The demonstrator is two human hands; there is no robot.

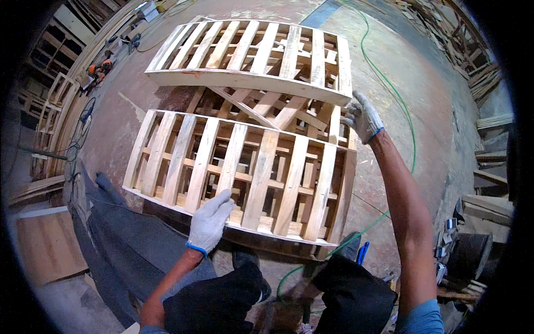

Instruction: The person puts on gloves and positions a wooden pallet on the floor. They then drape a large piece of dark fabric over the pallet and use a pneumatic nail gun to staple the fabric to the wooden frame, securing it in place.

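Near frame (261,178): pale slatted wood, low in front of the person, its near rail toward the feet. Far frame (245,45): same make, just beyond, skewed against the near one, its deep side rail facing the person. Gap between them is a wedge, wider at left; diagonal planks (289,111) show there, lower than the slats.

Left hand (211,221): gloved, over the near rail, fingers extended along a slat, not wrapped round it. Probably there to steady the frame; firm contact can't be told. Right hand (364,119): gloved, at the far frame's right corner, fingers loosely bent and apart, no clear grip; touching or only beside the corner, can't tell. Likely placed for reach to that end.

Both frames work like open crates: crosspieces and more wood show through the slats; fixed or loose, can't tell. Box (147,11) at upper left, contents too small to make out.

Outward: green hose (411,128) loops down the right side, likely clear of the frames. Dark sheet (128,228) lies rumpled at left. Orange tool (100,68) on the floor, upper left. Wood pile (431,28), upper right.
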